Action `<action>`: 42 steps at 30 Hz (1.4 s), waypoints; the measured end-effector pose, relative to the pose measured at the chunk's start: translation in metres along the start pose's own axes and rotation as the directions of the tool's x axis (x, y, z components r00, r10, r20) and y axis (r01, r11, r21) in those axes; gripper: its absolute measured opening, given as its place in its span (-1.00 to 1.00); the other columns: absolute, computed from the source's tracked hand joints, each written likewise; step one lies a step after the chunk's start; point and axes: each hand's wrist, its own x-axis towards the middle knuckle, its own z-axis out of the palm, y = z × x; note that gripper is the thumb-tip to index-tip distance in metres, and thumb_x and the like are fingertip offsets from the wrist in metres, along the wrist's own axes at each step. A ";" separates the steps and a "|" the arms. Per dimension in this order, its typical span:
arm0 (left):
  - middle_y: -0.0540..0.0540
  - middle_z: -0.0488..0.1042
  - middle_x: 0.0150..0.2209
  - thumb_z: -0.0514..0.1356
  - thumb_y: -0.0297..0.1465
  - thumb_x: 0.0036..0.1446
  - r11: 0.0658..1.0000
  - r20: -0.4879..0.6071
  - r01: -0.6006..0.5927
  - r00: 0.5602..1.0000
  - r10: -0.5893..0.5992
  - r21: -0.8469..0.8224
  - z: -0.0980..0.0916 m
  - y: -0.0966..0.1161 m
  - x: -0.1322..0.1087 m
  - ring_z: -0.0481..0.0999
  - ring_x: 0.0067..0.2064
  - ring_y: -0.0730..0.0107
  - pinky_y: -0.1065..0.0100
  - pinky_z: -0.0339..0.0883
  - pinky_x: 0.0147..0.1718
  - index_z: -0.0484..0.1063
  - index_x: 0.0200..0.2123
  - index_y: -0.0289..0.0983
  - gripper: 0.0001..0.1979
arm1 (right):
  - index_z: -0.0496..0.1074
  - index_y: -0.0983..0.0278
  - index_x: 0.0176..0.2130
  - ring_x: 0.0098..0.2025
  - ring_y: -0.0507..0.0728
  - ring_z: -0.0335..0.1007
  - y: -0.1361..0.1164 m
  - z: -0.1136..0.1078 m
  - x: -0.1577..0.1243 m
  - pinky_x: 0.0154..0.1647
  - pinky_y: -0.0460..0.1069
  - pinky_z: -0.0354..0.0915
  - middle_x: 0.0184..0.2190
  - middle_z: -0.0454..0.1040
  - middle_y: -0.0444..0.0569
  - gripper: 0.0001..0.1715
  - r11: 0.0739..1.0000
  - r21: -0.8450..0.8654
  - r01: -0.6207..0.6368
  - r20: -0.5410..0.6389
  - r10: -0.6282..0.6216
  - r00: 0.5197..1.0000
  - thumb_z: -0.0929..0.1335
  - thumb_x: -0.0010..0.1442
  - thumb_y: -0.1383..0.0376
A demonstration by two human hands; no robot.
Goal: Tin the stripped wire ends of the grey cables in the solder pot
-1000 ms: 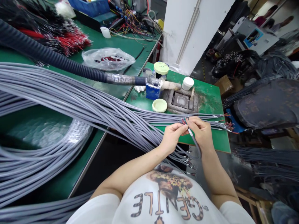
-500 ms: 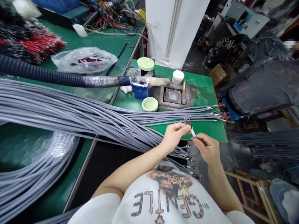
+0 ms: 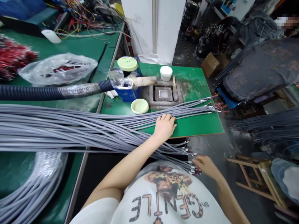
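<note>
Long grey cables point(image 3: 98, 133) run from the left in a thick bundle that splits in two. My left hand point(image 3: 164, 127) lies over the upper group on the green table, palm down, fingers spread across the cables. The stripped ends point(image 3: 217, 107) of that group, with thin coloured wires and white sleeves, reach past the table's right edge. Lower down, cable ends point(image 3: 192, 169) of the other group hang in front of my shirt. My right hand point(image 3: 206, 166) is closed at these ends, thumb and fingers pinched on a cable tip, partly hidden.
A soldering pot point(image 3: 163, 94) is set in the green table point(image 3: 193, 126). Around it are a white jar point(image 3: 166, 73), a pale green lid point(image 3: 139, 106) and a blue box point(image 3: 127, 93) under a ribbed hose point(image 3: 30, 92). A person's patterned clothing point(image 3: 259, 70) is at the right.
The cable held between both hands has left them. My left hand has moved left onto the upper cables, and my right hand has gone down to the lower ends. The view has shifted.
</note>
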 end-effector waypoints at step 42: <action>-0.03 0.43 -0.49 0.31 -0.27 -0.01 0.292 -0.291 -0.143 0.773 -0.563 -0.946 -0.070 0.013 -0.042 0.37 -0.41 0.45 0.39 0.27 -0.34 0.48 -0.50 -0.26 -0.81 | 0.38 0.28 -0.14 -0.52 0.04 0.38 -0.180 -0.007 0.089 -0.49 -0.09 0.14 -0.49 0.49 -0.09 -0.67 0.847 -0.251 0.468 0.097 -0.459 0.883 0.13 0.37 0.20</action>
